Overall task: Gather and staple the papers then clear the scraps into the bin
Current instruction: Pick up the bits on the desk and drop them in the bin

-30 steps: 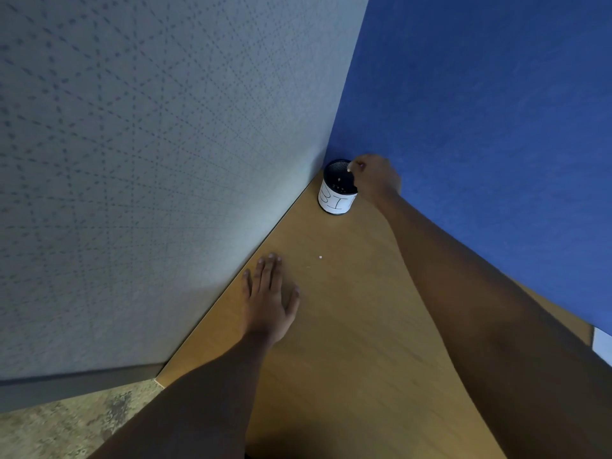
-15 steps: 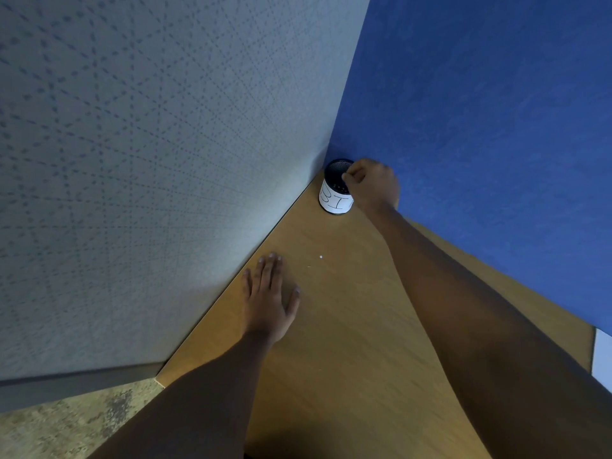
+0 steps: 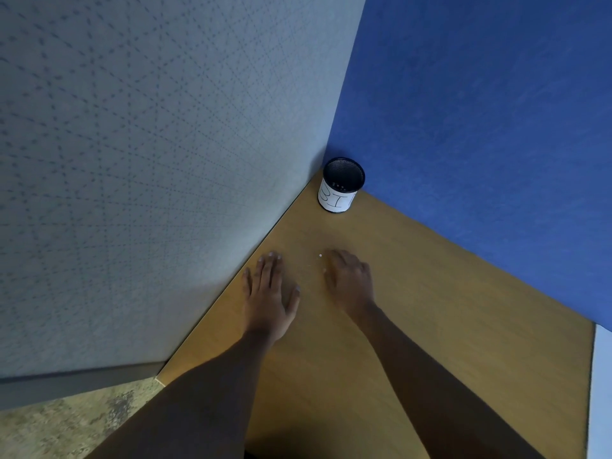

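Wooden desk point(image 3: 430, 309), right hand point(image 3: 351, 279) back from bin point(image 3: 336, 202), beside scrap point(image 3: 320, 255)

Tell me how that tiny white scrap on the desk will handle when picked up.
The tiny white paper scrap looks nearly weightless, so a push would probably flick it away. Lying flat on the smooth tan wooden desk, it is likely hard to pinch; the right hand beside it may need to slide it.
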Motion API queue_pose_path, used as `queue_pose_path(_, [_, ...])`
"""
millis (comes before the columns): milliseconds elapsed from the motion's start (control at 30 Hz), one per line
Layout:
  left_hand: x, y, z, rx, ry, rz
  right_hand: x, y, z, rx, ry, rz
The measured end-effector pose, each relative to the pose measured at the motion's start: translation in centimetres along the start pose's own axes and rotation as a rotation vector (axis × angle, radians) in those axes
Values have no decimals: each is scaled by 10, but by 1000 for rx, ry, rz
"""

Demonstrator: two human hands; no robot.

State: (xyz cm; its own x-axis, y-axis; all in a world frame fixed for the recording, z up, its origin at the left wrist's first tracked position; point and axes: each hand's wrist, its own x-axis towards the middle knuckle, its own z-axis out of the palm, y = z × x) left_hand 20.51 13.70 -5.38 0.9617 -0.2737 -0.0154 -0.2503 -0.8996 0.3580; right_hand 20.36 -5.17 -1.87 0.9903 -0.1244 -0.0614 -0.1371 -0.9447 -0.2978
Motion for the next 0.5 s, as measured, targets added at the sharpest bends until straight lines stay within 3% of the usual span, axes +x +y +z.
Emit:
queue_pose_path(100, [0, 0, 1, -5, -2, -2, -9, 0, 8, -31, 29, -15])
queue_pose_path(333, [0, 0, 1, -6, -1, 1, -17, -8, 13, -96, -73, -18])
queue_pose_path(500, [0, 2, 0, -10, 10, 5, -21, -10, 13, -62, -28, -31])
